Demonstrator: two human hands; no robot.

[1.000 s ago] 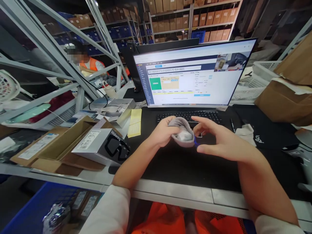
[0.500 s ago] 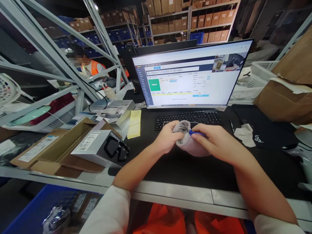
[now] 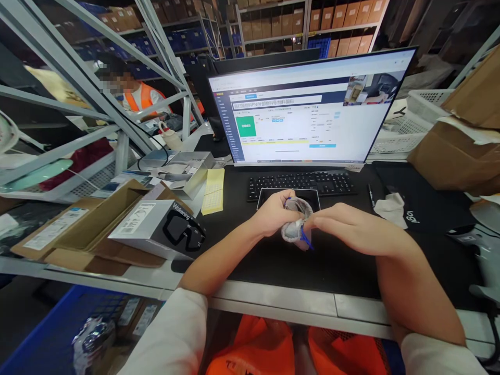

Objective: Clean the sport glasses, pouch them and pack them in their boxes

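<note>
A small grey drawstring pouch [image 3: 291, 232] with a blue cord is held above the black desk mat, its mouth turned up towards me. My left hand [image 3: 278, 212] grips the pouch's left side, the thumb over the rim. At the right rim, near the cord, the fingertips of my right hand [image 3: 347, 226] press on the fabric; its thumb is hidden. What lies inside the pouch cannot be made out. Just behind my hands sits an open dark box with a white edge [image 3: 259, 199], partly covered by my left hand.
A keyboard [image 3: 300, 182] and a monitor [image 3: 308, 114] stand behind the hands. To the left are a grey goggles box [image 3: 156, 229], an opened carton [image 3: 86, 234] and yellow sheets [image 3: 213, 191]. A pen [image 3: 371, 196] and pale cloth [image 3: 391, 209] lie right. Another person [image 3: 142, 99] sits beyond the frame.
The pouch has turned, its mouth opening more towards me and the cord hanging down at the front. My right hand has let the cord go and straightened its fingers. More of the dark box shows.
</note>
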